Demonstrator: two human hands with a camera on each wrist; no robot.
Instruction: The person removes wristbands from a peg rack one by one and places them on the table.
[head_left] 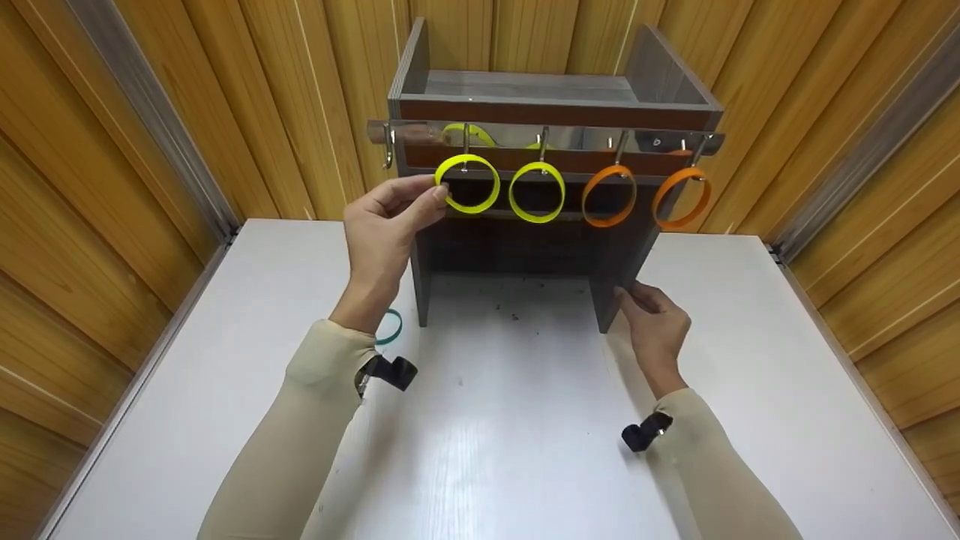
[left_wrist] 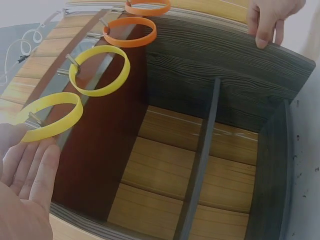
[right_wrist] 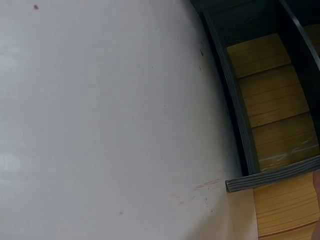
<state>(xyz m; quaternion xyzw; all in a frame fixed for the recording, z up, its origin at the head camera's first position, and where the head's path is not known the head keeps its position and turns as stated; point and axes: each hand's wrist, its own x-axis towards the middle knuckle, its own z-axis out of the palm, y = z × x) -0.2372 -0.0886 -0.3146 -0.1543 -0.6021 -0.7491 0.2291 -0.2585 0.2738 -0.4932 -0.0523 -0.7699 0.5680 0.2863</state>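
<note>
My left hand (head_left: 384, 236) pinches the left edge of a yellow silicone wristband (head_left: 472, 209), which hangs from a metal hook on the front rail. In the left wrist view, the thumb and fingers meet the near side of that wristband (left_wrist: 75, 116). A second yellow wristband (head_left: 537, 219) and two orange wristbands (head_left: 609, 223) hang on the hooks to its right. Low on the right side, my right hand (head_left: 654, 330) holds the front edge of the grey wooden shelf's side panel (head_left: 609, 304) between thumb and fingers.
A teal wristband (head_left: 400, 326) lies on the white table (head_left: 480, 435) beside my left wrist. One hook (head_left: 388, 146) at the rail's left end is bare. Wood-patterned walls (head_left: 112, 225) enclose the table at the back and sides.
</note>
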